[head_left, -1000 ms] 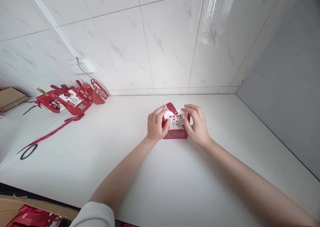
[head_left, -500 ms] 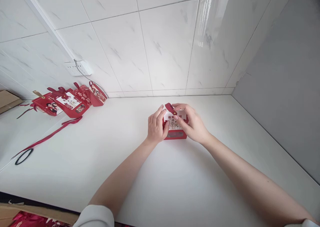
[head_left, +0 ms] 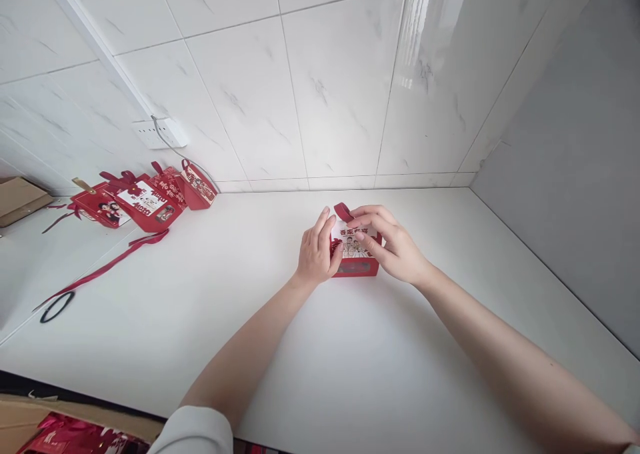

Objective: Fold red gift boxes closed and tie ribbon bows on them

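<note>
A small red gift box point(head_left: 356, 268) with a white printed front and a clear window stands upright on the white table. A dark red ribbon loop handle point(head_left: 343, 211) rises from its top. My left hand point(head_left: 318, 251) grips the box's left side, thumb in front and fingers along the edge. At the upper right, my right hand point(head_left: 393, 244) curls around the box, its thumb over the printed front and its index finger by the base of the handle. Part of the top and right side is hidden behind the right fingers.
Several red gift boxes point(head_left: 150, 204) lean together at the back left by the wall socket point(head_left: 160, 134). A red ribbon point(head_left: 107, 267) and a black ring point(head_left: 57, 307) lie on the left. An open carton point(head_left: 30, 417) with red items stands below the front edge.
My right thumb and index finger have shifted off the handle's fastening, uncovering more of the print. The left hand keeps its place on the box. The view has shifted slightly.
</note>
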The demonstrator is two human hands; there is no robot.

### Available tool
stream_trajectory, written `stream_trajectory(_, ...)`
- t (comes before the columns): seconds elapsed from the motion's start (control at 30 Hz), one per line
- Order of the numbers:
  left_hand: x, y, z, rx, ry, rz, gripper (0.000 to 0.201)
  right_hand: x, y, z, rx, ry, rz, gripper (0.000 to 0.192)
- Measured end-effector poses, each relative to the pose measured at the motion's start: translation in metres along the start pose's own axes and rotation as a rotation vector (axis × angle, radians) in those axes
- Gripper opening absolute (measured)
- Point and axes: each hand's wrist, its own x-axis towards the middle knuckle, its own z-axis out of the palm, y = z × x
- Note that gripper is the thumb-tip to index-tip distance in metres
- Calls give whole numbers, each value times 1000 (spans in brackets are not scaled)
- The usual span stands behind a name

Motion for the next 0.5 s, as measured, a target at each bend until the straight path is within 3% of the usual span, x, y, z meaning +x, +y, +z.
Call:
stream_trajectory(0.17, 0, 1, 0, -1, 7, 3, 62, 0, 0, -2, -60, -53, -48, 27)
stream_trajectory(0.5, 4, 0, -4, -58, -17, -19, 57, 0, 7, -10, 134, 68, 57, 31)
